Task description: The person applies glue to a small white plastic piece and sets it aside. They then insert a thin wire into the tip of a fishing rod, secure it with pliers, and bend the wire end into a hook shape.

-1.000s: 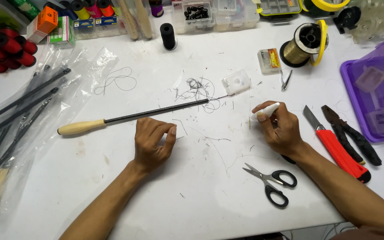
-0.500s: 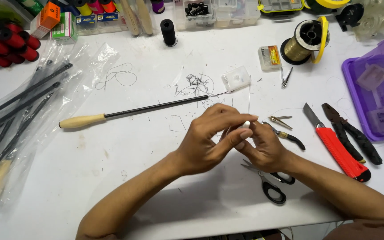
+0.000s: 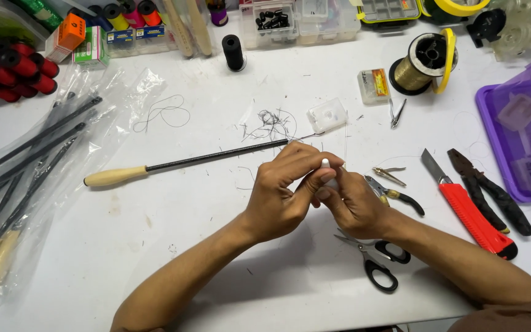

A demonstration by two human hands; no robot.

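Both hands meet over the middle of the white table (image 3: 155,258). My right hand (image 3: 357,206) grips a small white tube (image 3: 326,166), its tip poking up between the fingers. My left hand (image 3: 284,193) pinches the top of that tube. Just beyond the hands lies a thin black rod with a pale wooden handle (image 3: 115,176), its tip near my left fingers. Black-handled scissors (image 3: 376,255) lie under my right wrist.
A red utility knife (image 3: 471,212), black pliers (image 3: 490,190) and small cutters (image 3: 394,193) lie to the right. A purple tray (image 3: 493,123) stands at the right edge. A bag of several more rods (image 3: 26,178) is on the left; thread spools and boxes line the back.
My left hand has come off the table and joined the right at the white tube. Both hands now work on it together, held slightly closer to me.
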